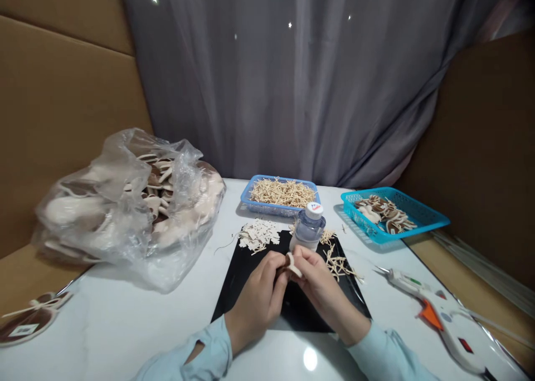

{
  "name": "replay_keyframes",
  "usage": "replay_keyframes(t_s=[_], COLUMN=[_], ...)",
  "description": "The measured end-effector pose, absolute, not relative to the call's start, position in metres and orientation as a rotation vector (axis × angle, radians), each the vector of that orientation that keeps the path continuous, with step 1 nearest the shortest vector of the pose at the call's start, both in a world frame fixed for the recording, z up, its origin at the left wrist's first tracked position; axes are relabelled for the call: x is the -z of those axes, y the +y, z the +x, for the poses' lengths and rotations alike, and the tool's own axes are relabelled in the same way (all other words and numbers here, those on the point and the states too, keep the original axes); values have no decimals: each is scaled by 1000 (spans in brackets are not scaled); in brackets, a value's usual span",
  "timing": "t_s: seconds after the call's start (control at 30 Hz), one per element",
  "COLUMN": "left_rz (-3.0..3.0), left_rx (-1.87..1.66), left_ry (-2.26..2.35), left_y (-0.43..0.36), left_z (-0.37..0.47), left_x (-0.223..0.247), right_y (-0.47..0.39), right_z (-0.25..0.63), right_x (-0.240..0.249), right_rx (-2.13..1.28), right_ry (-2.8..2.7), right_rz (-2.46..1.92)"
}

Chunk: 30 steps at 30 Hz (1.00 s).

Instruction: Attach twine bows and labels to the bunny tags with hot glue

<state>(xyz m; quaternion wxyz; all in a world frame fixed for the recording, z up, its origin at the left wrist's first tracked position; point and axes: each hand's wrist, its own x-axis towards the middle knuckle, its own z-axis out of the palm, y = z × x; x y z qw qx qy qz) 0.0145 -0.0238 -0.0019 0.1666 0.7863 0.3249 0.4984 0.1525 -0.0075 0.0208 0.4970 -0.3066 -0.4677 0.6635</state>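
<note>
Over the black mat (295, 308), my left hand (259, 289) and my right hand (317, 278) meet at the fingertips. Between them is a small brown piece with a thick cream edge (295, 265), pinched from both sides and partly covered by my fingers. Just beyond my fingers stands a clear bottle with a white cap (309, 229). A heap of small white labels (259, 234) lies on the mat's far left corner. Cream cord bits (336, 263), some shaped like bows, are scattered on its right side.
A blue basket (279, 209) full of cream cord bits stands at the back. A turquoise basket (422, 225) holds several brown-and-cream pieces. The glue gun (434, 311) lies at right. At left are a plastic bag (171, 267) of pieces and a labelled brown piece (35, 320).
</note>
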Motion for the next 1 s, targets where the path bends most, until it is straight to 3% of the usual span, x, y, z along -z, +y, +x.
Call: replay_keyframes(t_s=[0.13,0.33,0.5,0.73,1.0], left_rz=[2365,2443,2100,1738,799], left_rx=[-1416,-1405,-1620,-1372,-1132], left_ry=[948,1015,1250,1082,687], left_y=[-26,-25,-18,-13,-5], left_z=[14,13,1,2,0], left_x=[4,-4,-13,-6,-15], right_y=[-9,-9,-13,-24,-22], right_z=[153,164,170,167,193], right_x=[-24,-16,-12,-26,-39], right_rx=[-1544,-1119,-882,-637,41], right_ry=[-1150,-1400,-1529,-1798,-1795], right_rz=[-767,-952,-1042,-1016,-970])
